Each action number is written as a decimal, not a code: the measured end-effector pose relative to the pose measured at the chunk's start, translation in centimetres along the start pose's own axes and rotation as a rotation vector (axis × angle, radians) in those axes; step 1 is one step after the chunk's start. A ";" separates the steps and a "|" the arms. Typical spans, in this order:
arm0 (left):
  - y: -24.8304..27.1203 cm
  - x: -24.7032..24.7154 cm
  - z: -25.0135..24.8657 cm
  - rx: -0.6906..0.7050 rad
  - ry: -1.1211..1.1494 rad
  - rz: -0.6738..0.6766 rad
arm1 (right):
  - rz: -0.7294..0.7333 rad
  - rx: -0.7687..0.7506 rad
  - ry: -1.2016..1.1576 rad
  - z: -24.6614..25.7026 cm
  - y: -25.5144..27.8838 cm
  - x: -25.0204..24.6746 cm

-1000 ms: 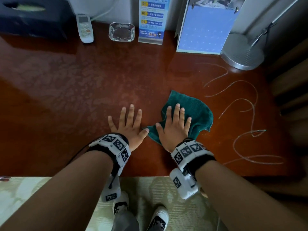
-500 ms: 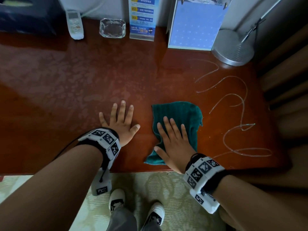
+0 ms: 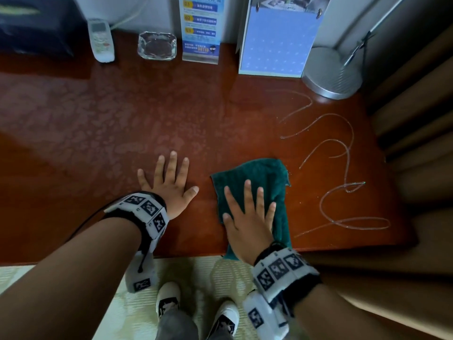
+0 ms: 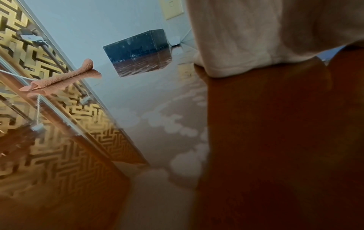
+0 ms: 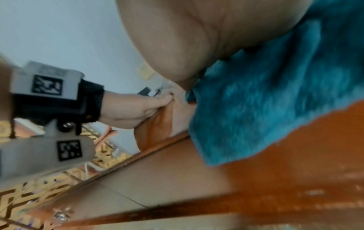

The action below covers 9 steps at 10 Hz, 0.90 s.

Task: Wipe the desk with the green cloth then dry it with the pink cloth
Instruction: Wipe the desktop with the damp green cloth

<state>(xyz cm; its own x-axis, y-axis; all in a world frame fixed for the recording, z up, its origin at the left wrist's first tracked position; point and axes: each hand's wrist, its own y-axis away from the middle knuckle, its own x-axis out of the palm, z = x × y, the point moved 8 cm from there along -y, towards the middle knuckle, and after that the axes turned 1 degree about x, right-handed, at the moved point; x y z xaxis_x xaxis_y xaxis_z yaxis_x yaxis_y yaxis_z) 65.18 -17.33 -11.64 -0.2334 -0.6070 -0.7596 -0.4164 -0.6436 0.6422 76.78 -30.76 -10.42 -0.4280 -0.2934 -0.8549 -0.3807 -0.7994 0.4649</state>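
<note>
- Right hand (image 3: 247,217): fingers straight and spread, palm pressed flat on the green cloth (image 3: 267,177). Nothing is gripped; the cloth is held by downward pressure alone.
- Green cloth: lies on the desk (image 3: 122,133) under the right palm. Its far part extends beyond the fingertips; its near corner hangs over the desk edge below the wrist.
- Left hand (image 3: 169,182): fingers straight and spread, flat on the bare desk just beside the right thumb, acting as a brace.
- Pink cloth (image 4: 59,79): lies far out past the left hand, near the desk's end; untouched.
- Technique, as a judgement: keep the palm flat and the pressure even. Thin water trails (image 3: 340,168) lie beyond the little-finger side of the right hand; overlapping strokes toward them should collect them.
- Risk: the overhanging corner may drag the cloth off the edge.
- Writing: the blue card (image 3: 200,28) beyond the fingertips shows "01", "02", "03"; its remaining text is too small to read.
</note>
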 end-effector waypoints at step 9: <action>0.2 -0.2 -0.3 0.023 -0.013 0.041 | -0.138 0.272 -0.234 -3.7 3.8 -2.4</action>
<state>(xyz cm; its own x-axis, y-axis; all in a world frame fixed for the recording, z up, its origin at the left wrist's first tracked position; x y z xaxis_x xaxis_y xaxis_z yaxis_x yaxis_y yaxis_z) 65.40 -17.45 -11.34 -0.2624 -0.6262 -0.7341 -0.4259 -0.6075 0.6705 79.42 -35.04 -7.48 -0.5210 -0.0399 -0.8526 -0.6378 -0.6456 0.4199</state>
